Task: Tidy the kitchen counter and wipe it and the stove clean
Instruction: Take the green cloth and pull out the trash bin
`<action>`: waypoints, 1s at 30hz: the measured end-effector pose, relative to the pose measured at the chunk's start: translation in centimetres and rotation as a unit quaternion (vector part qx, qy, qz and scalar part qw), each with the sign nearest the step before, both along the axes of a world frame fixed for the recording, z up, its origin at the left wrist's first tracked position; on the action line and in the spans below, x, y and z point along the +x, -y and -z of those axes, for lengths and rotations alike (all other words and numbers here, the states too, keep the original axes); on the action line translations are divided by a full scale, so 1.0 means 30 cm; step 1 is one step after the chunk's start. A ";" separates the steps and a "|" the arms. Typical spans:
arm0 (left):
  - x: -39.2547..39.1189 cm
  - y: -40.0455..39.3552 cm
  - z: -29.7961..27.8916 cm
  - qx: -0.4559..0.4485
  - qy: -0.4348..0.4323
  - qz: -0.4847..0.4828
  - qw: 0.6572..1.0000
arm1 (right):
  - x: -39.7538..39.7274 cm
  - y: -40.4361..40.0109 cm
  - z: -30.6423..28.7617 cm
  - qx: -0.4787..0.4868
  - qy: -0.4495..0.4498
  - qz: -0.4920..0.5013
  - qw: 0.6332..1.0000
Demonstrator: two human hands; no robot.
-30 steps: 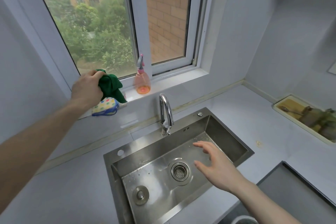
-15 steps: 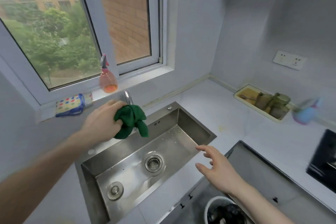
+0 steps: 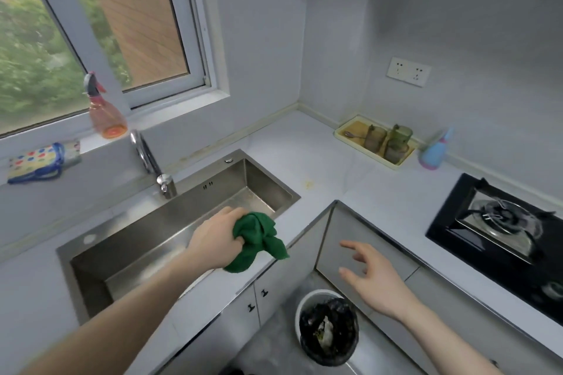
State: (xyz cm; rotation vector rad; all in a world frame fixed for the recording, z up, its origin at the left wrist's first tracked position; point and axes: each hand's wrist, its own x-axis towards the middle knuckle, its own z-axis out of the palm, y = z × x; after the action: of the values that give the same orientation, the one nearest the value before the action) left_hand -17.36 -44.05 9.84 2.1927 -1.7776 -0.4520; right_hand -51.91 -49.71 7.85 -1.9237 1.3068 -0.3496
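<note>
- A pale grey tiled kitchen corner, and an L-shaped light stone bench runs under the window and round to the right.
- Set into it is a rectangular stainless steel sink, with the curved chrome tap behind it.
- The left hand is over the sink's front right corner, its grip closed tight round a bunched dark green cloth; the loose ends dangle over the bench edge.
- The right hand hangs above the floor gap, fingers spread and relaxed, holding nothing.
- Further right sits the black glass gas stove, and a small yellowish stain marks the bench between sink and stove.
- Step in hand, by my reading: the cloth is fetched and being carried to the wiping area; no wiping has begun.
- Next move calls for opening the bundle flat and pressing it down on the bench, probably near that stain, or wetting it under the tap first.
- In the corner stands a cream plastic tray of brownish jars, which may need shifting.
- Against the frame half a second back: the cloth and left hand were up by the tap; now they are lower and nearer the bench's inner corner.
- The view has swung right, bringing the stove fully in, and the round white bin with a black liner on the floor shows whole.
</note>
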 end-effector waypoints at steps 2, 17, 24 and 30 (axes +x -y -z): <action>-0.034 0.033 0.041 0.026 -0.006 -0.006 1.000 | -0.017 0.007 0.014 0.007 0.001 -0.004 1.000; 0.017 0.172 0.557 0.166 0.043 -0.121 0.978 | 0.189 0.221 0.081 0.043 -0.062 -0.082 0.994; 0.059 0.128 0.649 0.161 0.033 -0.145 0.976 | 0.354 0.257 0.114 0.054 -0.078 -0.156 0.983; -0.004 0.031 0.579 0.109 0.051 -0.175 0.977 | 0.453 0.214 0.085 0.058 -0.064 -0.237 0.968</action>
State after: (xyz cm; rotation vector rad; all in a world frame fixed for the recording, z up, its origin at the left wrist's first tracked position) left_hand -17.48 -44.98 -7.52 2.6564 -1.3975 -0.4760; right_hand -38.33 -56.12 5.31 -2.1065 0.8796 0.0922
